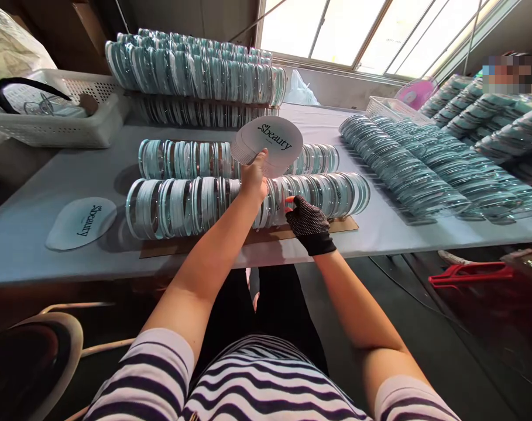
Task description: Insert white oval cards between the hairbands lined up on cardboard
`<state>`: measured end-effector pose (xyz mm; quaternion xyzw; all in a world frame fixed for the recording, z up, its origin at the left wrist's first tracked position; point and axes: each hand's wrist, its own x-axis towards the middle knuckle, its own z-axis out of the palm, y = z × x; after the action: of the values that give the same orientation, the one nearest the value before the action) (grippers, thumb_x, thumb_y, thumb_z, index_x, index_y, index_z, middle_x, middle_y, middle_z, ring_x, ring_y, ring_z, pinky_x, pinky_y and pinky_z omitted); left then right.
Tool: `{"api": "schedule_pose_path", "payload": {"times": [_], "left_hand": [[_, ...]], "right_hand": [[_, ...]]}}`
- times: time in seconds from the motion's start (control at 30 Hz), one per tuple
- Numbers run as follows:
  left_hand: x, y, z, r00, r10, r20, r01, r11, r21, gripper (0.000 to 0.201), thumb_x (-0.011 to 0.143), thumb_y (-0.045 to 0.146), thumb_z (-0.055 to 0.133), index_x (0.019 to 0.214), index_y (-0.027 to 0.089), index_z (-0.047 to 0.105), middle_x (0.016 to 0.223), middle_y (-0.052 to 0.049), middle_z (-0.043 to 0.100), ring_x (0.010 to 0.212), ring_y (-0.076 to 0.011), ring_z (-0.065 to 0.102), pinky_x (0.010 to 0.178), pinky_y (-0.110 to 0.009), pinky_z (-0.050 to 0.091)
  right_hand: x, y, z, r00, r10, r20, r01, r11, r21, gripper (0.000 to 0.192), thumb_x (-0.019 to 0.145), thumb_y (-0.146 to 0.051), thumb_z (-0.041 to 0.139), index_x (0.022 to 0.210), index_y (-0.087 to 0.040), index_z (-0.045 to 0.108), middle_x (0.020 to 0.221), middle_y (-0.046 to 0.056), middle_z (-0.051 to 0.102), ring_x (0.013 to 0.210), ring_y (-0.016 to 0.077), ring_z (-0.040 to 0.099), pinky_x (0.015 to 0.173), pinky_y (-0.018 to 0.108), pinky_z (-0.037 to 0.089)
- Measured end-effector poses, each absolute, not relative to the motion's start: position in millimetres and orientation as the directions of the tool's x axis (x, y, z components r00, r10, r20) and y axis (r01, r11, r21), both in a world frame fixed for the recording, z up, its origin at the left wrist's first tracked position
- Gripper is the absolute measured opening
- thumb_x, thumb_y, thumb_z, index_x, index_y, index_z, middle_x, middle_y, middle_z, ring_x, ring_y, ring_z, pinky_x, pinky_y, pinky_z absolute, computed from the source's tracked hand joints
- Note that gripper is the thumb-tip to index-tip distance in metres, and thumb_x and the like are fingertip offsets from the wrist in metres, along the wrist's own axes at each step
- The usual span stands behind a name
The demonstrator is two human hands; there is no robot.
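Note:
My bare left hand [254, 175] grips a fanned stack of round white cards [277, 140] printed "beauty", thumb on top, above the rows on the table. My right hand [307, 223], in a black dotted glove with bare fingertips, is closed at the front row of clear-rimmed round cases [182, 207]. Its fingertips pinch the edge of a printed card [278, 204] standing among the cases; the card is mostly hidden. Behind runs a second row of cases [184, 158], partly covered by the stack. More printed cards [81, 223] lie at the left of the table.
Cardboard [173, 248] lies under the front row. Stacked rows of cases [195, 73] stand at the back, with slanting rows [401, 158] at right. A white basket [81, 126] sits back left. Beyond the right-hand rows is another person [511, 73]. A stool [68, 351] stands below left.

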<state>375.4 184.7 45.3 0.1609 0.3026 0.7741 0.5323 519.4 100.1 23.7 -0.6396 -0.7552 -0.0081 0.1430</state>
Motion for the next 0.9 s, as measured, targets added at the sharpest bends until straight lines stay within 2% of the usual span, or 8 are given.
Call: {"api": "schedule_pose_path", "payload": {"times": [0.27,0.4,0.47,0.53,0.6,0.67,0.8,0.9], "left_hand": [[376.2,181.2,48.2,-0.381,0.919,-0.099,-0.781,-0.263,0.566,0.048,0.087,0.007,0.061,0.133,0.024,0.060,0.132,-0.006,0.068,0.125,-0.0210,0.063,0.105,-0.040,0.052],[367.7,181.2,51.4,-0.303,0.939,-0.161,-0.831,-0.177,0.527,0.046,0.091,0.015,0.061,0.135,0.026,0.058,0.138,-0.006,0.064,0.130,-0.0222,0.058,0.116,-0.051,0.038],[362.0,180.6,53.4,-0.235,0.946,-0.225,-0.872,-0.103,0.479,0.040,0.094,0.023,0.059,0.134,0.028,0.057,0.141,-0.005,0.062,0.134,-0.0228,0.055,0.120,-0.060,0.025],[358.2,179.1,54.6,-0.197,0.944,-0.265,-0.897,-0.065,0.437,0.035,0.097,0.029,0.056,0.132,0.029,0.058,0.143,-0.003,0.060,0.137,-0.0226,0.052,0.120,-0.066,0.016],[357.3,178.1,53.7,-0.207,0.943,-0.260,-0.896,-0.075,0.439,0.032,0.098,0.030,0.055,0.130,0.031,0.059,0.146,-0.001,0.057,0.138,-0.0214,0.050,0.120,-0.066,0.014],[359.4,179.5,49.9,-0.249,0.939,-0.239,-0.872,-0.109,0.478,0.031,0.097,0.028,0.056,0.127,0.034,0.060,0.147,0.002,0.056,0.138,-0.0202,0.050,0.120,-0.063,0.019],[369.8,187.6,40.7,-0.335,0.932,-0.138,-0.802,-0.205,0.562,0.044,0.090,0.021,0.064,0.131,0.036,0.058,0.144,-0.001,0.059,0.130,-0.0206,0.058,0.114,-0.053,0.040],[377.1,186.3,40.4,-0.416,0.908,-0.057,-0.748,-0.305,0.589,0.055,0.084,0.016,0.070,0.135,0.031,0.057,0.142,-0.005,0.061,0.124,-0.0204,0.062,0.108,-0.046,0.048]], "right_hand": [[518.4,105.2,16.4,-0.181,0.960,0.214,0.917,0.243,-0.317,0.036,0.100,-0.036,0.038,0.103,-0.019,0.070,0.092,0.008,0.075,0.083,0.0192,0.068,0.066,0.025,0.038],[512.9,108.0,22.4,-0.152,0.968,0.201,0.975,0.180,-0.128,0.036,0.100,-0.039,0.040,0.102,-0.018,0.069,0.093,0.012,0.074,0.081,0.0209,0.068,0.064,0.026,0.036],[510.7,110.4,27.9,-0.166,0.976,0.142,0.972,0.186,-0.143,0.031,0.098,-0.034,0.043,0.097,-0.017,0.069,0.093,0.013,0.074,0.080,0.0194,0.067,0.064,0.025,0.037],[512.3,112.4,30.9,-0.219,0.976,-0.006,0.905,0.201,-0.375,0.026,0.096,-0.028,0.044,0.096,-0.016,0.067,0.085,0.011,0.073,0.069,0.0154,0.064,0.060,0.023,0.039],[517.6,113.1,29.9,-0.339,0.926,-0.166,0.695,0.127,-0.708,0.026,0.094,-0.025,0.044,0.105,-0.014,0.064,0.069,0.004,0.067,0.052,0.0115,0.055,0.052,0.021,0.038],[523.6,112.6,27.3,-0.462,0.860,-0.217,0.464,0.026,-0.885,0.030,0.096,-0.026,0.041,0.113,-0.012,0.062,0.054,-0.004,0.055,0.041,0.0100,0.044,0.044,0.020,0.036],[529.1,119.2,38.4,-0.286,0.958,0.010,0.580,0.181,-0.794,0.030,0.094,-0.030,0.047,0.087,-0.011,0.069,0.050,-0.005,0.055,0.043,0.0102,0.048,0.044,0.020,0.041],[533.6,140.1,64.7,-0.035,0.927,0.373,0.688,0.294,-0.664,0.030,0.093,-0.029,0.048,0.104,-0.011,0.069,0.085,0.006,0.074,0.072,0.0132,0.066,0.065,0.022,0.052]]}}
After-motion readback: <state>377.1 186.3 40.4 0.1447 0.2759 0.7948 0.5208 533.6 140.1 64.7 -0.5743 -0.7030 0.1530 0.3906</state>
